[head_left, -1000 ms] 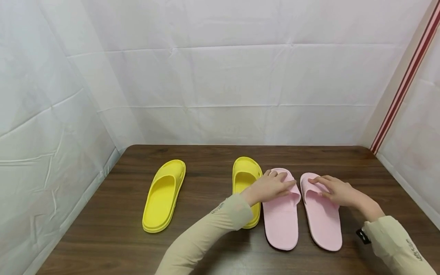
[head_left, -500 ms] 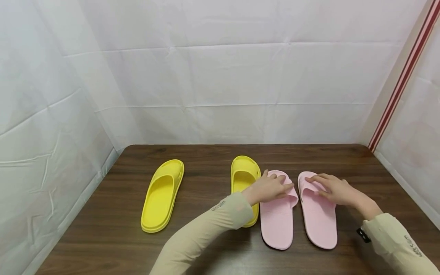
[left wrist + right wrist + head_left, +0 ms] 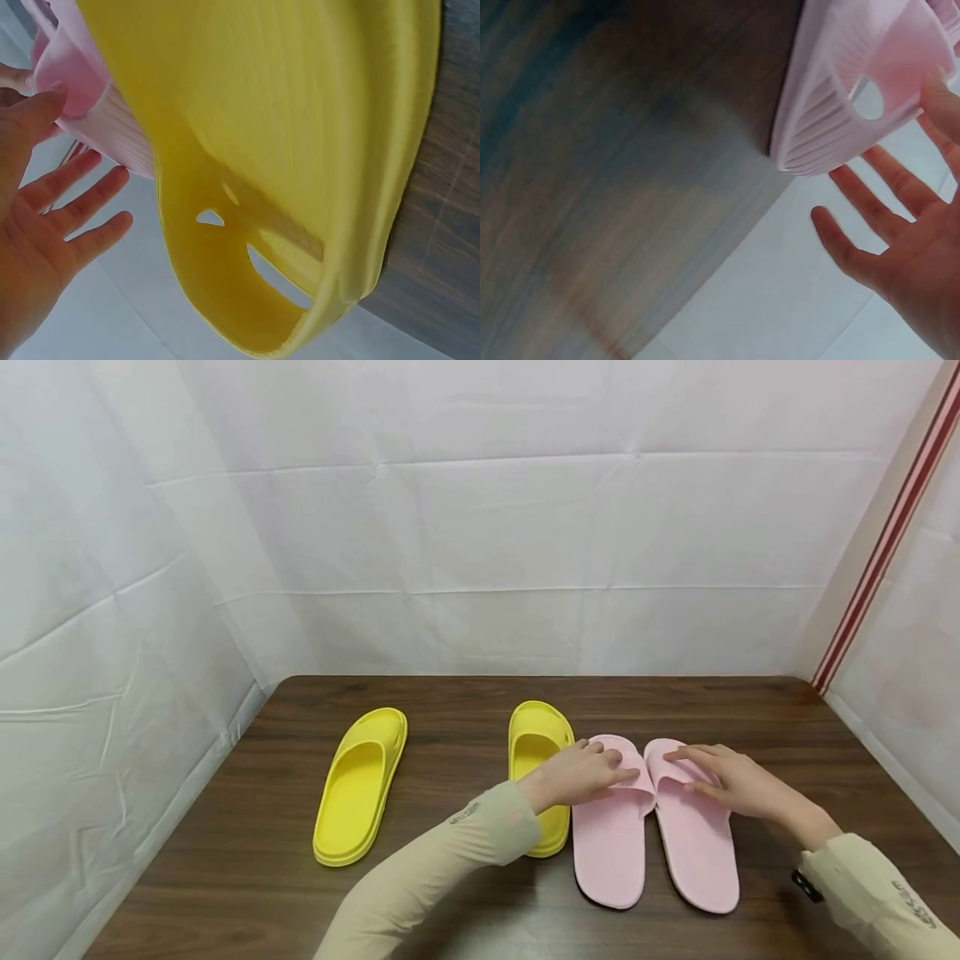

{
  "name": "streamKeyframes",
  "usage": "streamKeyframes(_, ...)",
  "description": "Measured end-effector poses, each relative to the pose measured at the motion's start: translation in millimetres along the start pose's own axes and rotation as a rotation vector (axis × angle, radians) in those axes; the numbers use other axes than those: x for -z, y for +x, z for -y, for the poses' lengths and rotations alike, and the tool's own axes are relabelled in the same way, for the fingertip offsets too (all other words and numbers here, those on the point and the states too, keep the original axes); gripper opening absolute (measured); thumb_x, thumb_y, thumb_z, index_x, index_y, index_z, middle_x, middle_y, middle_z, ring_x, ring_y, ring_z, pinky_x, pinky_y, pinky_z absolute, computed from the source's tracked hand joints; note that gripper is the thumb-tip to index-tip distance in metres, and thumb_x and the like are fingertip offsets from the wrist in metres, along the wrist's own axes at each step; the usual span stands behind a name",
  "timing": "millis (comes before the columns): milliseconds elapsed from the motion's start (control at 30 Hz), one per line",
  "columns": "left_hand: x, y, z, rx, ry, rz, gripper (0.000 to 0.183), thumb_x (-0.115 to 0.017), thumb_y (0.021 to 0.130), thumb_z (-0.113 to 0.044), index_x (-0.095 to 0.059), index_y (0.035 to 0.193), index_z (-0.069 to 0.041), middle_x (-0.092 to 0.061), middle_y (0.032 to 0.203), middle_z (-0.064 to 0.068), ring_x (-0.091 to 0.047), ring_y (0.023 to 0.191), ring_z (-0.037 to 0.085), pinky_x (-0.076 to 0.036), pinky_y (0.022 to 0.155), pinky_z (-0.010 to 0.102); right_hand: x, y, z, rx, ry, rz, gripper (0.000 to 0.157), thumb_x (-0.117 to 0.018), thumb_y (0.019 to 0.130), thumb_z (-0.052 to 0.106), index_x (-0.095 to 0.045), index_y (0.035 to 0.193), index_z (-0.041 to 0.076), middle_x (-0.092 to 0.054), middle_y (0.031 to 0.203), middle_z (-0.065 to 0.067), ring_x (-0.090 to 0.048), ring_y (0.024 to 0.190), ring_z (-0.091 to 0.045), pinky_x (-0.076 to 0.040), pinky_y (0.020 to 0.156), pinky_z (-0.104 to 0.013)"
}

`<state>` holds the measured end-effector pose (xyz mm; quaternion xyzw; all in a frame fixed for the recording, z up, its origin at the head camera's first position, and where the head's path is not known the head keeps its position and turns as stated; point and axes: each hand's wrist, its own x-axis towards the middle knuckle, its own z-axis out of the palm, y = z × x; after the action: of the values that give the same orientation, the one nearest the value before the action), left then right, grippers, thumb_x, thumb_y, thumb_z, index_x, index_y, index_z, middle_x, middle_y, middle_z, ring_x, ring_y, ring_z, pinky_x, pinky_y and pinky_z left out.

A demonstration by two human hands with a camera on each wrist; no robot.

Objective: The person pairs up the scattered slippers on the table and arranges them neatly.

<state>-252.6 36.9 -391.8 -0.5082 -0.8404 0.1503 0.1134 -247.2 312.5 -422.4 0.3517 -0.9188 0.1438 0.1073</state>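
A makeshift booth of sheeting is suggested: the table (image 3: 450,735) is closed in by creased white sheets (image 3: 480,527) behind its far edge and along its side edges. A red-striped band (image 3: 890,537) is seen by the far right corner. The wider building cannot be told.

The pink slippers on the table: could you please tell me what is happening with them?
A person's left hand holds the left pink slipper by its strap, and the right hand holds the right pink slipper likewise. The two seem to meet near the straps, heels apart. A yellow slipper lies close beside the left pair member; another yellow slipper lies farther left on the table.
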Motion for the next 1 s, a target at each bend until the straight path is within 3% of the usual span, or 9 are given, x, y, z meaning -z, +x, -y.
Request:
streamKeyframes(233,2.3,-10.6,-2.6,-0.037,0.005,-0.006,0.039,-0.051,0.098,-0.020,-0.052,0.135,-0.034,-0.060,0.121,-0.004,-0.056,0.098,0.013,-0.047,0.085,0.024,-5.5,-5.8,2.5,0.077,-0.081,-0.102,0.046,-0.076,0.076,0.008,-0.062,0.120,0.011,-0.065,0.117,-0.013,-0.062,0.100,-0.031,-0.050,0.076,-0.048)
streamKeyframes(367,4.3,-17.0,-9.6,-0.042,0.050,-0.025,0.043,-0.048,0.098,-0.015,-0.050,0.136,-0.036,-0.060,0.113,-0.004,-0.056,0.090,0.013,-0.045,0.078,0.024,-8.5,-10.5,4.9,0.132,-0.134,-0.151,0.056,-0.079,0.070,0.006,-0.060,0.122,0.010,-0.063,0.116,-0.015,-0.063,0.097,-0.033,-0.052,0.072,-0.049)
streamKeyframes(467,5.9,-22.2,-16.6,-0.042,0.060,-0.036,0.042,-0.053,0.096,-0.027,-0.048,0.137,-0.037,-0.059,0.112,-0.006,-0.056,0.089,0.013,-0.044,0.076,0.024,-7.6,-15.3,11.2,0.136,-0.155,-0.159,0.061,-0.080,0.067,0.006,-0.058,0.124,0.010,-0.061,0.117,-0.016,-0.063,0.096,-0.033,-0.051,0.069,-0.050)
streamKeyframes(633,10.4,-34.8,-29.0,-0.049,0.048,-0.007,0.047,-0.058,0.089,-0.050,-0.051,0.134,-0.036,-0.054,0.128,-0.003,-0.056,0.098,0.013,-0.045,0.081,0.025,-6.2,-27.5,29.1,0.084,-0.202,-0.146,0.066,-0.080,0.071,0.021,-0.052,0.130,0.013,-0.055,0.125,-0.020,-0.058,0.102,-0.035,-0.049,0.069,-0.053)
streamKeyframes(800,12.6,-46.4,-38.0,-0.055,0.076,0.008,0.049,-0.055,0.088,-0.056,-0.053,0.133,-0.037,-0.051,0.134,-0.004,-0.053,0.106,0.013,-0.045,0.087,0.029,-5.4,-37.6,49.0,0.091,-0.260,-0.161,0.067,-0.074,0.076,0.039,-0.049,0.133,0.015,-0.050,0.131,-0.015,-0.052,0.106,-0.029,-0.047,0.066,-0.047)
streamKeyframes(1000,10.2,-56.3,-45.3,-0.074,0.090,-0.001,0.048,-0.048,0.090,-0.059,-0.054,0.132,-0.036,-0.054,0.129,-0.005,-0.053,0.111,0.014,-0.044,0.093,0.034,-9.5,-47.3,62.2,0.199,-0.292,-0.187,0.062,-0.046,0.090,0.062,-0.055,0.126,0.013,-0.052,0.126,-0.009,-0.047,0.107,-0.022,-0.045,0.062,-0.041)
